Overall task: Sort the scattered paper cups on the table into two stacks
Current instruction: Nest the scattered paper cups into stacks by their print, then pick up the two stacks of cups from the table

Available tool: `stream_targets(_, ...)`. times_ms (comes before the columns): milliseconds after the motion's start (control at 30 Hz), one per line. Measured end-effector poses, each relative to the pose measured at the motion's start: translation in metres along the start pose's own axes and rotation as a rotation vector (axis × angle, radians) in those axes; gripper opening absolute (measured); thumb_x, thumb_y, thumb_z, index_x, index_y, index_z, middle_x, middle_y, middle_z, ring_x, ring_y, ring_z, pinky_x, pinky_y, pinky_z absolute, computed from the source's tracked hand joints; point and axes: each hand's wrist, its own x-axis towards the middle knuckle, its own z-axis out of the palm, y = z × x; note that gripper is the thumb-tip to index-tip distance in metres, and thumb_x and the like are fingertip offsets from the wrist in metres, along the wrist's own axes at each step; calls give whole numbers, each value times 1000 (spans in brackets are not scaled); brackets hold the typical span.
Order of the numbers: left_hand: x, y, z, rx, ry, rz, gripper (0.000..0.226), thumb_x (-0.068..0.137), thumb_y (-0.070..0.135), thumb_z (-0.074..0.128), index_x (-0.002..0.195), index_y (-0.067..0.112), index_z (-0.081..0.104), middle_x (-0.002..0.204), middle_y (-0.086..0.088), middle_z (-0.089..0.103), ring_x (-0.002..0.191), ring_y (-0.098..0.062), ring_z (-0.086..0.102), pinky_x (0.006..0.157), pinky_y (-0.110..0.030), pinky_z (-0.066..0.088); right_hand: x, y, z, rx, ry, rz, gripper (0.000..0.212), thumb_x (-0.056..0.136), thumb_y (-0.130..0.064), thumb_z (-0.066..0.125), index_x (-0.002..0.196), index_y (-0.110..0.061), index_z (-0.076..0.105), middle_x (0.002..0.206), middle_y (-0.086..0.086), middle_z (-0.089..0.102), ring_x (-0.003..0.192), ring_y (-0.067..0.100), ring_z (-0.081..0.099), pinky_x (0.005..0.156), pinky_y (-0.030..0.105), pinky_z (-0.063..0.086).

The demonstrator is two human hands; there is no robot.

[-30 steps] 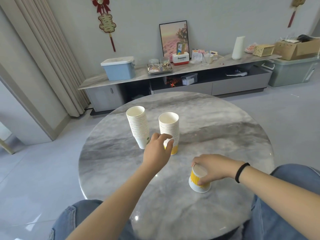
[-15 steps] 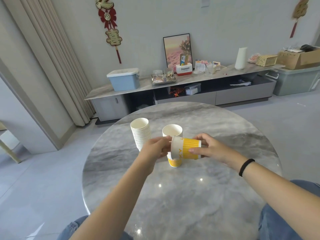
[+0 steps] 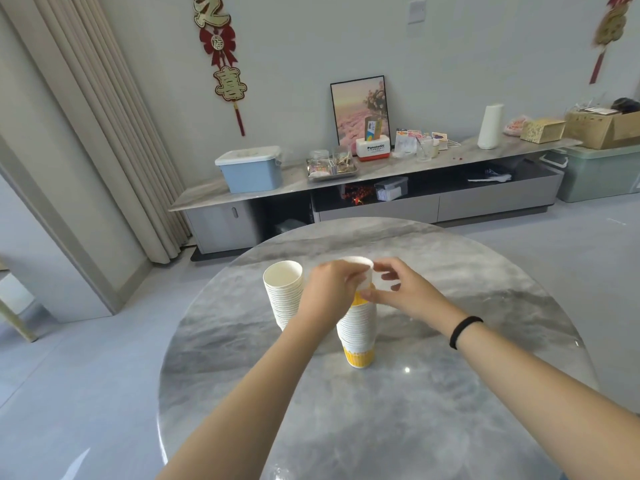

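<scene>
Yellow-striped paper shows just under our fingers: the top cup point(image 3: 358, 271) is seated on the near stack point(image 3: 356, 327), which stands on the marble table point(image 3: 450, 393) below our grip. Our left hand point(image 3: 329, 292) is wrapped around the cup's rim and wall, pinching it; our right hand point(image 3: 398, 289) has its fingers spread loose, thumb just touching the cup's side, holding nothing. To the left of the grip, beside the left hand, stands the plain white stack point(image 3: 285, 296). We judge this the nesting step, near the task's end. Next we need a gentle press straight down, then both hands off without tipping the stack. Half a second ago the cup lay sideways between both hands; now it sits upright.
</scene>
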Motion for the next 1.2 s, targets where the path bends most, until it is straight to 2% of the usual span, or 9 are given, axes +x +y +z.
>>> stream_targets(100, -8, -18, 16, 66, -170, -27, 25, 92, 20, 53, 109, 19, 71, 110, -7, 73, 104, -26, 63, 88, -32, 47, 0, 24, 4, -30, -136, 86, 75, 70, -27, 80, 131, -23, 38, 131, -6, 47, 116, 13, 48, 88, 22, 40)
stream_targets(200, -17, -29, 21, -14, -131, 26, 25, 93, 20, 52, 110, 15, 70, 113, -5, 71, 107, -22, 61, 98, -31, 41, 0, 43, 13, -6, -251, 140, 80, 69, -21, 80, 134, -23, 33, 128, -5, 46, 117, 14, 49, 94, 25, 41)
stream_targets(300, -27, -39, 13, -281, 132, -22, 31, 87, 20, 50, 114, 18, 65, 118, 2, 61, 111, -6, 52, 101, -15, 37, 2, 57, 24, 11, -296, 169, 83, 68, -21, 82, 134, -23, 31, 128, -6, 48, 117, 12, 50, 93, 26, 42)
stream_targets(433, -40, -75, 10, -380, 544, -371, 52, 73, 10, 50, 123, 21, 44, 119, 5, 39, 120, -20, 41, 103, -34, 35, 4, 79, 41, 40, -299, 209, 88, 67, -17, 82, 136, -21, 28, 128, -4, 50, 117, 13, 51, 92, 25, 45)
stream_targets(533, -40, -115, 18, -450, 353, -704, 88, 71, 12, 65, 143, 25, 16, 143, -5, 22, 134, -24, 27, 110, -37, 28, 5, 94, 55, 55, -290, 217, 85, 66, -11, 82, 133, -22, 31, 127, -4, 52, 118, 12, 52, 88, 20, 47)
stream_targets(633, -32, -146, 32, -466, 112, -765, 116, 60, 17, 83, 147, 25, 7, 151, -8, 18, 137, -27, 31, 112, -47, 32, 8, 101, 66, 63, -263, 215, 82, 63, -16, 85, 126, -26, 34, 126, -5, 53, 116, 12, 54, 93, 28, 49)
stream_targets(767, -22, -176, 52, -479, 61, -661, 91, 45, 28, 84, 123, 22, 38, 115, 1, 60, 108, -22, 60, 87, -44, 53, 21, 100, 86, 35, -280, 199, 85, 58, -26, 86, 126, -32, 34, 124, -11, 54, 113, 8, 56, 95, 34, 50)
stream_targets(900, -9, -201, 41, -497, 131, -702, 70, 60, 23, 80, 116, 25, 39, 105, 6, 63, 96, -18, 61, 79, -36, 51, 45, 95, 113, 11, -305, 181, 80, 62, -22, 85, 125, -29, 36, 121, -11, 57, 108, 7, 58, 90, 30, 52)
stream_targets(1200, 37, -317, -16, -454, 208, -717, 77, 53, 28, 81, 120, 20, 44, 107, 0, 65, 98, -24, 63, 76, -41, 56, 114, 75, 190, 18, -321, 119, 65, 62, -20, 85, 107, -39, 41, 114, -12, 61, 101, 7, 62, 89, 32, 53)
